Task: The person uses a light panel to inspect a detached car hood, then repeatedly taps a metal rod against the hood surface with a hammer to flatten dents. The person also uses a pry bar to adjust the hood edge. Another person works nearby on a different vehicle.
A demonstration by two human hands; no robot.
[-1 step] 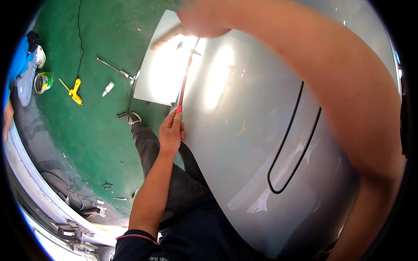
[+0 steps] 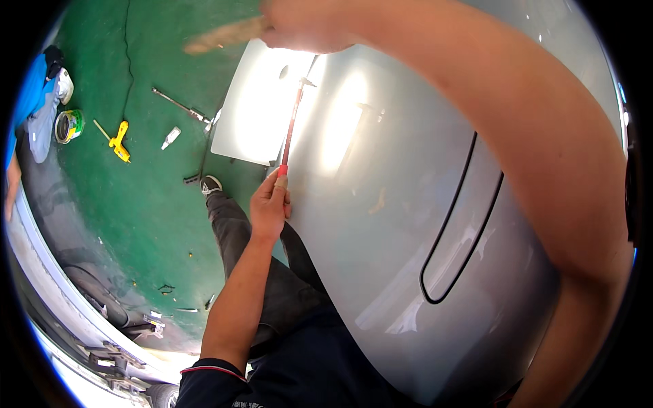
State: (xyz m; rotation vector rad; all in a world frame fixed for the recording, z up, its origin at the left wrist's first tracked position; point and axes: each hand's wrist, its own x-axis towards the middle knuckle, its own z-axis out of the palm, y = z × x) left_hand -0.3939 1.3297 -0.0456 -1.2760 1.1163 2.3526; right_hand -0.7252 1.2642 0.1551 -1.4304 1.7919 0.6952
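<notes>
Around the red grip of a slim rod tool (image 2: 293, 126), my left hand (image 2: 269, 205) is closed. The rod runs up and away along the edge of a silver car body panel (image 2: 371, 251), with a small metal crosspiece near its far end. At the top of the view my right hand (image 2: 306, 27) is closed on a wooden handle (image 2: 226, 35), smeared by motion; its other end is hidden. Below that hand lies a pale flat sheet (image 2: 235, 132) with bright glare and a dark oval spot.
On the green floor (image 2: 136, 224) lie a yellow glue gun (image 2: 120, 141), a small clear bottle (image 2: 171, 137), a metal bar tool (image 2: 180, 105) and an open tin (image 2: 68, 126). A person in blue (image 2: 30, 102) is at the far left. Black trim (image 2: 445, 224) outlines a slot in the panel.
My right hand has shifted slightly up and left, and its wooden handle has swung up to the left, off the pale sheet. My left hand and the rod stay nearly in place.
</notes>
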